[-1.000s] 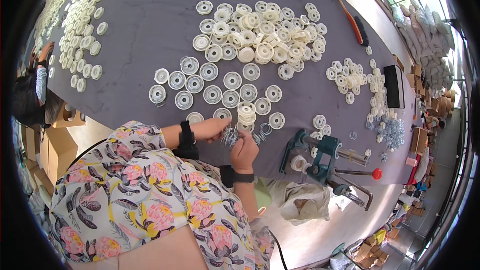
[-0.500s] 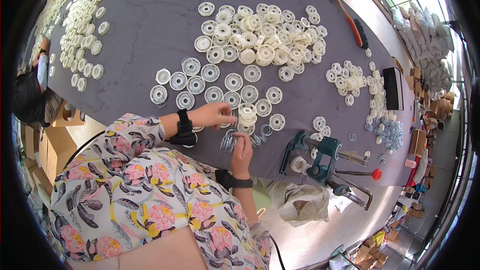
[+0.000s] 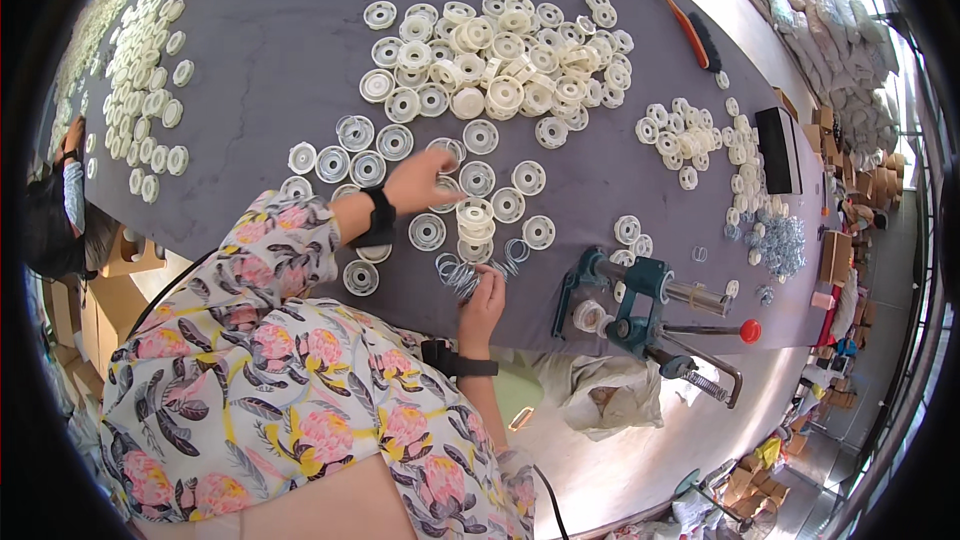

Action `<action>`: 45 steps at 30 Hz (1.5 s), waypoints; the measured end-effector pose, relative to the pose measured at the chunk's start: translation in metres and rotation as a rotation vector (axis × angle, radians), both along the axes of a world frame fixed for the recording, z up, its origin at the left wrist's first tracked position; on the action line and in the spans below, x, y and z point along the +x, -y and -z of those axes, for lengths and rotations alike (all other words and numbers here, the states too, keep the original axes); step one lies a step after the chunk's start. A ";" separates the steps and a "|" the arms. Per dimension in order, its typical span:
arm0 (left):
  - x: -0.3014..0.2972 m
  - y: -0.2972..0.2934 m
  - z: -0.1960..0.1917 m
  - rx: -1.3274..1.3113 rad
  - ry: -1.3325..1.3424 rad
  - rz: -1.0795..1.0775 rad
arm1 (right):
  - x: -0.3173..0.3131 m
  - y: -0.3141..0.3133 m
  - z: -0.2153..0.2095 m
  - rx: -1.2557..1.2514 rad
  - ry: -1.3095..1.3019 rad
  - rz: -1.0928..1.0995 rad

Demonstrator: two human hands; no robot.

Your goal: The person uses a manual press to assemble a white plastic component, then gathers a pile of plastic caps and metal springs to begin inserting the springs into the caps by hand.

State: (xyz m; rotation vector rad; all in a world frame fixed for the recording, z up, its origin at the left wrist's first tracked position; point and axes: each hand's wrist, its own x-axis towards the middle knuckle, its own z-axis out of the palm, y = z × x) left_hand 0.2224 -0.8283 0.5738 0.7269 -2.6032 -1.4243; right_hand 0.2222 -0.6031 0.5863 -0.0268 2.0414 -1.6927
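Reaching left hand (image 3: 418,180) onto a white plastic disc (image 3: 447,151), at 12 o'clock.
Right hand (image 3: 484,292) pinches wire springs (image 3: 458,274), kept near for pairing; hands apart.

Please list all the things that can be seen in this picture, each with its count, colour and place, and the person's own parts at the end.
Table: one, grey-purple, fills the upper view.
Plastic discs: too many to count, white, piled at the top centre, in rows by the left hand, in groups at the far left and right.
Disc stack: one, white, beside the left hand.
Wire springs: a small heap, silvery, at the right hand.
Press tool: one, teal with a red knob, on the table's near edge.
Brush: one, red handle, top right.
Dark box: one, black, right side.
Left hand: on the discs, black wristband.
Right hand: touching the springs, black wristband.
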 end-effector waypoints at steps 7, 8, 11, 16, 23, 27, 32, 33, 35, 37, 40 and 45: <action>0.042 -0.059 -0.012 0.706 0.053 0.335 | -0.011 0.004 0.013 -0.126 0.130 0.059; 0.043 -0.059 -0.009 0.675 0.006 0.338 | -0.011 0.005 0.015 -0.125 0.134 0.059; 0.048 -0.061 -0.013 0.594 0.019 0.286 | -0.007 0.011 0.014 -0.115 0.127 0.055; 0.057 -0.064 -0.021 0.415 0.062 0.314 | -0.002 0.007 0.013 -0.090 0.212 -0.071; 0.057 -0.072 -0.008 1.115 0.277 0.030 | 0.000 0.008 -0.003 0.101 -0.536 -0.247; 0.068 -0.069 0.007 1.381 0.472 0.116 | -0.015 0.005 -0.020 0.093 -0.931 -0.360; 0.067 -0.052 0.016 1.351 0.447 -0.181 | -0.052 -0.020 -0.013 0.213 -0.740 -0.016; 0.065 -0.050 0.009 1.350 0.447 -0.182 | -0.060 -0.027 -0.004 0.167 -0.468 0.122; 0.053 -0.047 0.002 1.232 0.290 -0.172 | -0.067 -0.030 -0.004 0.040 -0.135 0.166; 0.042 -0.044 0.000 1.269 0.293 -0.156 | -0.076 -0.032 0.014 -0.002 0.211 0.173; 0.029 -0.050 -0.015 1.280 0.244 -0.189 | -0.092 -0.022 0.038 -0.142 0.316 0.203; 0.040 -0.061 -0.013 1.189 0.308 -0.154 | -0.126 0.014 0.060 -0.291 0.438 0.230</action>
